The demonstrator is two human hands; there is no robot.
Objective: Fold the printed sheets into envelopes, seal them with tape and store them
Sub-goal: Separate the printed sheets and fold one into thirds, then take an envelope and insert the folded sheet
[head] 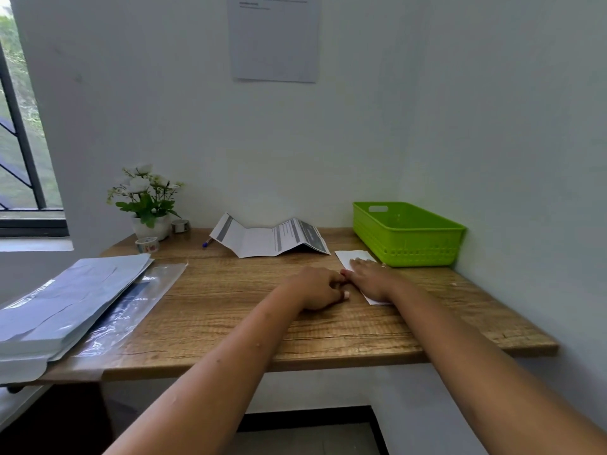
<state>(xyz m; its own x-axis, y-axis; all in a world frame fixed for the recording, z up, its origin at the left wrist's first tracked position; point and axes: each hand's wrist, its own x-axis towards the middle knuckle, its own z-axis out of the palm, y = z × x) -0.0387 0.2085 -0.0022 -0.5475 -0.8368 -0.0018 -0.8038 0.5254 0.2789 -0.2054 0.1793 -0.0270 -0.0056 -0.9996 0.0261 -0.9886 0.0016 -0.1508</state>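
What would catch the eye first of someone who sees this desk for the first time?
The bright green basket stands at the back right corner of the wooden desk, against the wall. Just in front of it, the right hand lies flat on a small white folded paper, with the left hand curled beside it. Behind the hands, a creased printed sheet stands in zigzag folds near the wall.

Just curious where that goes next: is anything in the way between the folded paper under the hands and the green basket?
Nothing visible does. The folded paper lies flat under the right hand, its far corner close to the green basket; only bare desk lies between them. The basket is open on top.
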